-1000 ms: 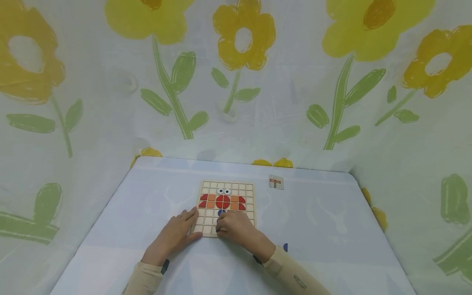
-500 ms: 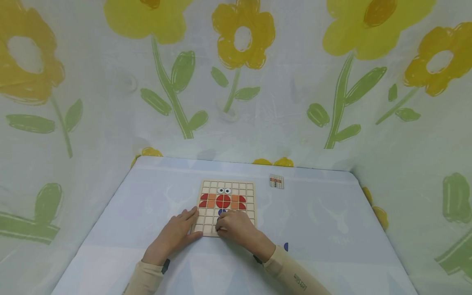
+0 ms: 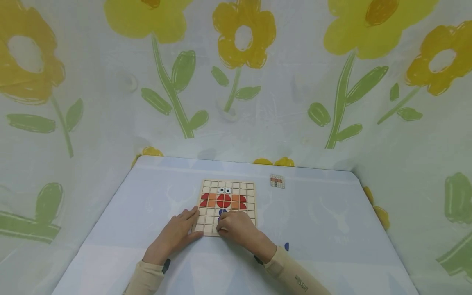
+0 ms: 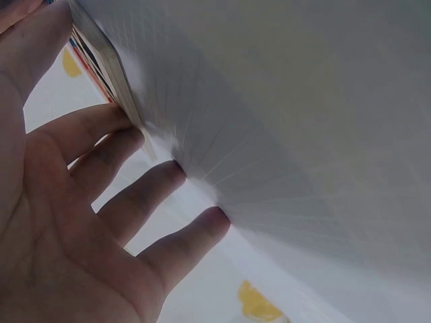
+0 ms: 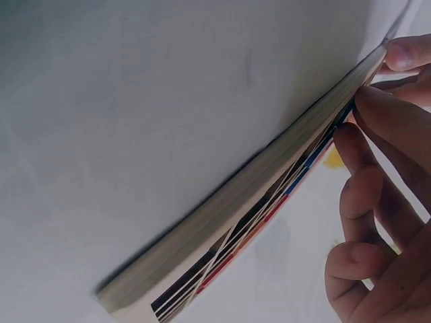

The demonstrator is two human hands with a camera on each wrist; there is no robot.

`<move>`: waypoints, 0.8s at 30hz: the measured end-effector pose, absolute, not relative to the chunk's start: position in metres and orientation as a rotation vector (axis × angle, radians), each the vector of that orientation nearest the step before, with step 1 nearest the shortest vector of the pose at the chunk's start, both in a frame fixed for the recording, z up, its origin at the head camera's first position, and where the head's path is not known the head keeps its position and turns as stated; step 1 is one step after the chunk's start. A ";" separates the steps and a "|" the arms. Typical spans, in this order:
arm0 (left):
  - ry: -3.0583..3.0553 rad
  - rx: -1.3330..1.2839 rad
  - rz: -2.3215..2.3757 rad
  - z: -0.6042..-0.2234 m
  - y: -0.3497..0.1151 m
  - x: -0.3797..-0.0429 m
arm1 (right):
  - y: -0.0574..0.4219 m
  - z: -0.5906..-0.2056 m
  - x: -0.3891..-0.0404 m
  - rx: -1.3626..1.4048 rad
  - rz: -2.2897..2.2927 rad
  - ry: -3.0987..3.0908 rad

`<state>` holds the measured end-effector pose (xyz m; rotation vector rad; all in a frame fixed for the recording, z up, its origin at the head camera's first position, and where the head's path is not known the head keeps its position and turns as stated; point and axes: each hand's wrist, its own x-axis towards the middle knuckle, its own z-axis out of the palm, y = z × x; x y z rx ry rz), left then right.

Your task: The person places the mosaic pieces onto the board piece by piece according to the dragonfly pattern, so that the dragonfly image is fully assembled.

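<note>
A wooden grid board point(image 3: 208, 219) lies flat on the table, bearing a figure made of flat pieces. Two round eyes point(image 3: 225, 190) sit above a red circle point(image 3: 223, 200), with orange squares and red quarter-rounds on both sides. Below the circle are blue pieces point(image 3: 222, 212), partly covered by my right hand point(image 3: 237, 225). That hand's thumb and index finger pinch a dark blue piece point(image 5: 346, 112) at the board's surface, its outline mostly hidden. My left hand point(image 3: 177, 233) is spread at the board's near left corner, fingertips against the left edge and thumb at the front edge.
A small pattern card point(image 3: 277, 181) lies on the table point(image 3: 321, 213) to the right, beyond the board. One blue half-round piece point(image 3: 286, 246) lies beside the right forearm. Flower-printed cloth point(image 3: 280, 102) hangs around the table's back and sides.
The right hand stays over the lower middle of the board, its fingers shifting only slightly, and a bit more blue shows beside them. The left hand keeps its place.
</note>
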<state>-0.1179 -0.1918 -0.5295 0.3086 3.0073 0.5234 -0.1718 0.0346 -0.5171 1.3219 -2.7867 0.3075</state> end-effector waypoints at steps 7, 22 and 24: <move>2.997 0.314 0.543 -0.526 -0.192 -0.117 | 0.040 -0.516 -0.168 1.302 0.310 -2.794; 3.001 0.334 0.494 -0.529 -0.193 -0.118 | 0.110 -0.495 -0.166 1.126 0.518 -2.693; 2.996 0.334 0.498 -0.529 -0.192 -0.119 | 0.123 -0.495 -0.167 1.075 0.517 -2.695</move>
